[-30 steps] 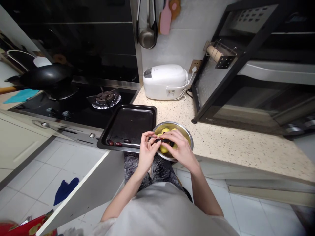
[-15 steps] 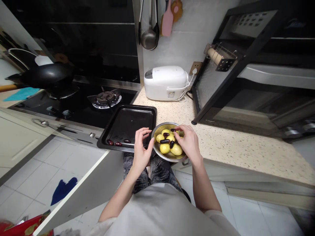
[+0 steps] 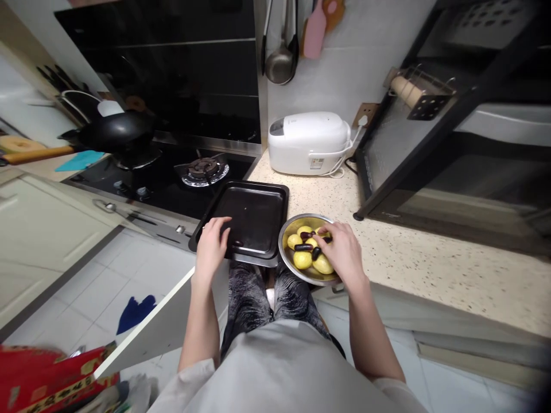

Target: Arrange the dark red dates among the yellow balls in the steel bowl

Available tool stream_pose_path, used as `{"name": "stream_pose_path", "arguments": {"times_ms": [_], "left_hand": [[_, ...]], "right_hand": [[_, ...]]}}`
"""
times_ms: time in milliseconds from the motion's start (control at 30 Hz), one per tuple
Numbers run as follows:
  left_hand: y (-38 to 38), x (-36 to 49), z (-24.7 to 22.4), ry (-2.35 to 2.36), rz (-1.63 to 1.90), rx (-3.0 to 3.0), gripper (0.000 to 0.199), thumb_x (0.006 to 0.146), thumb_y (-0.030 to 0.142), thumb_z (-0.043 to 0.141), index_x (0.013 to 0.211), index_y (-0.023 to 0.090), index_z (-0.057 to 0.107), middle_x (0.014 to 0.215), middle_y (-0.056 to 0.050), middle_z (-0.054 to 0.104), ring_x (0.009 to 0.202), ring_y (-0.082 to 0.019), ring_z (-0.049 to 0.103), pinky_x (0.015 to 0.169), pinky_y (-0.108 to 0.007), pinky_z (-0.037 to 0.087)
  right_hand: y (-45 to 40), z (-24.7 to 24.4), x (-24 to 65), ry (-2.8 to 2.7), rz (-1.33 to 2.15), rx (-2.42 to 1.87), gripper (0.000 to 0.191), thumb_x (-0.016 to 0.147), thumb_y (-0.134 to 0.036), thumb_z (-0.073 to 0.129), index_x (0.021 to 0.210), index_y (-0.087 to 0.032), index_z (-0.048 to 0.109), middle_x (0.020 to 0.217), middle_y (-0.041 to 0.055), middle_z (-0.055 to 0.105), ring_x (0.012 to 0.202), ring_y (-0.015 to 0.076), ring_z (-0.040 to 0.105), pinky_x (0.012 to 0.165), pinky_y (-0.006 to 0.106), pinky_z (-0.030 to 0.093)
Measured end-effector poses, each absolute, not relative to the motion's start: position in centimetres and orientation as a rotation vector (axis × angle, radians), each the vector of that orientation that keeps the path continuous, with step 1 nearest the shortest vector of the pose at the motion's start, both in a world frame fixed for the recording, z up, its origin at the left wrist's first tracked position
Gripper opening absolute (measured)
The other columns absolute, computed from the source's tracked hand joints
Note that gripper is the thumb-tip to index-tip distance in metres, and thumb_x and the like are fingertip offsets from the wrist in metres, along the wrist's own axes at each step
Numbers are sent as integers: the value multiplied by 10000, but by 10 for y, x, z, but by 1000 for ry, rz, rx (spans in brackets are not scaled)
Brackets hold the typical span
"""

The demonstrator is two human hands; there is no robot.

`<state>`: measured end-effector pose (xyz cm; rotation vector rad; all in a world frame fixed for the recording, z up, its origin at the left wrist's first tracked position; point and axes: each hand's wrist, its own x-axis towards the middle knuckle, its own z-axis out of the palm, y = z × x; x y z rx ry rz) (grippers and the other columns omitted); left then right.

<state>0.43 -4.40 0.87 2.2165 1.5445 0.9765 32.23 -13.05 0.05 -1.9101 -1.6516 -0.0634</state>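
A steel bowl (image 3: 286, 261) at the counter's front edge holds several yellow potatoes (image 3: 302, 260) and several small, dark purple, oblong potatoes (image 3: 303, 248). My right hand (image 3: 344, 252) reaches in over the bowl's right side, its thumb and fingers closed around a dark purple potato, partly hidden. To the left lies a black baking tray (image 3: 253, 215), overlapping the stove's edge. Over its front left corner is my left hand (image 3: 210, 244), thumb and fingers apart and nothing visible between them. One dark oblong piece (image 3: 236, 244) shows on the tray near my left thumb; the hand covers that corner.
A white rice cooker (image 3: 310, 143) stands behind the bowl. On the gas stove, a black wok (image 3: 118, 129) sits left of a burner (image 3: 203, 168). A black oven (image 3: 473, 189) is on the right. Below the tray, a cabinet door (image 3: 159, 321) hangs open.
My left hand has moved left from the bowl's rim to the tray's front left corner. My right hand stays at the bowl, a little lower over the potatoes. The view has shifted left.
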Motion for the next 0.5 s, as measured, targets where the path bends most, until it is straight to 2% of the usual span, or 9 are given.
{"name": "stream_pose_path", "arguments": {"times_ms": [100, 233, 500], "left_hand": [[-35, -21, -1, 1718, 700, 2251, 307, 984, 210, 504, 1247, 234, 662, 1297, -115, 670, 1232, -325, 609, 1100, -467, 454], [-32, -33, -7, 1753, 430, 2282, 280, 986, 301, 575, 1238, 243, 683, 1263, -112, 679, 1197, -316, 627, 1066, -447, 481], [-32, -28, -3, 1831, 168, 2345, 202, 977, 352, 606, 1100, 230, 710, 1107, -105, 634, 1118, -309, 613, 987, -420, 485]], "right_hand": [[-133, 0, 324, -1631, -76, -1879, 174, 984, -335, 584, 882, -231, 679, 921, 97, 695, 968, 312, 573, 836, 432, 455], [-137, 4, 322, -1606, -79, -1835, 227, 998, -407, 563, 917, -237, 690, 939, 94, 707, 982, 312, 583, 846, 434, 454], [-145, 11, 322, -1553, -68, -1800, 235, 991, -421, 567, 928, -236, 696, 953, 94, 726, 983, 318, 602, 848, 442, 470]]}}
